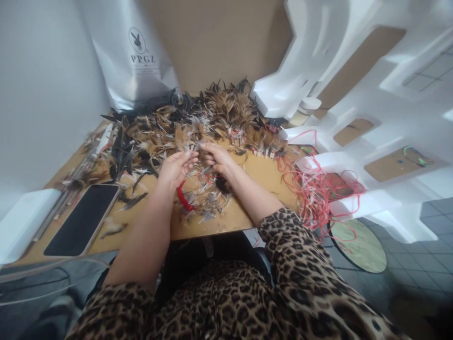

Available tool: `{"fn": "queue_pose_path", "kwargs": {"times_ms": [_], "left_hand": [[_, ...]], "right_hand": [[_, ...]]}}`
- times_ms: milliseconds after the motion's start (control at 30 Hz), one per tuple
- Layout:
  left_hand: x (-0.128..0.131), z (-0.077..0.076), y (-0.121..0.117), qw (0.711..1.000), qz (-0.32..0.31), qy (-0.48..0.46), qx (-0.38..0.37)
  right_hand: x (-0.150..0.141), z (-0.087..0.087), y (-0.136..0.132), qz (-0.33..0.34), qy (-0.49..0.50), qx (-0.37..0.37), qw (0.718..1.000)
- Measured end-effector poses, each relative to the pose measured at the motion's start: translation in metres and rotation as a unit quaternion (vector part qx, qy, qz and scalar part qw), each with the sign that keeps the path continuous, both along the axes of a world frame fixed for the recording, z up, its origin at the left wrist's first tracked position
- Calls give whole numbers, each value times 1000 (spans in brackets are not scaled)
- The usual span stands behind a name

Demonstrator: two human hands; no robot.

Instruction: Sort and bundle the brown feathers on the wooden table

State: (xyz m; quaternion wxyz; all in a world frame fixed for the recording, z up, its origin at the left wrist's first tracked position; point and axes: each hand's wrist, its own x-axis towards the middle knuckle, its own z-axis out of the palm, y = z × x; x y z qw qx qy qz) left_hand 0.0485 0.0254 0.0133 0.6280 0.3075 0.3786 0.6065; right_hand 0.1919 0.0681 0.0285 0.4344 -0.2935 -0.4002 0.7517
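Both hands are close together over the middle of the wooden table. My left hand (179, 166) is closed in a pinch, with brown feathers (187, 136) fanning up at its fingertips. To its right, my right hand (216, 157) has its fingers curled and thumb pressed in. Whatever sits between those fingers is too small to make out. Below the hands lies a curved red band (184, 197), beside a scatter of loose feathers and fluff (208, 200). A large pile of brown and black feathers (152, 125) spreads just beyond the fingertips.
A phone (83, 219) lies at the left, beside a white box (26, 224) and thin rods. A silvery bag (138, 71) stands at the back. Tangled pink-red strings (314, 193) hang over the right side, against white moulded foam (354, 156). A lidded jar (306, 109) stands behind.
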Motion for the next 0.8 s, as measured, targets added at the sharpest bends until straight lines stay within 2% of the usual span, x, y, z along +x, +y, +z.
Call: {"fn": "queue_pose_path", "kwargs": {"times_ms": [200, 500, 667, 800], "left_hand": [[-2, 2, 1, 998, 1, -38, -51], [0, 5, 0, 997, -21, -34, -66], [3, 3, 1, 999, 33, -7, -21], [7, 1, 0, 998, 49, 46, -1]], "right_hand": [[0, 1, -1, -42, -37, 32, 998], [-2, -7, -3, -83, -121, 128, 981], [-2, -11, -2, -54, -138, 114, 982], [-3, -13, -2, -38, -151, 88, 984]]}}
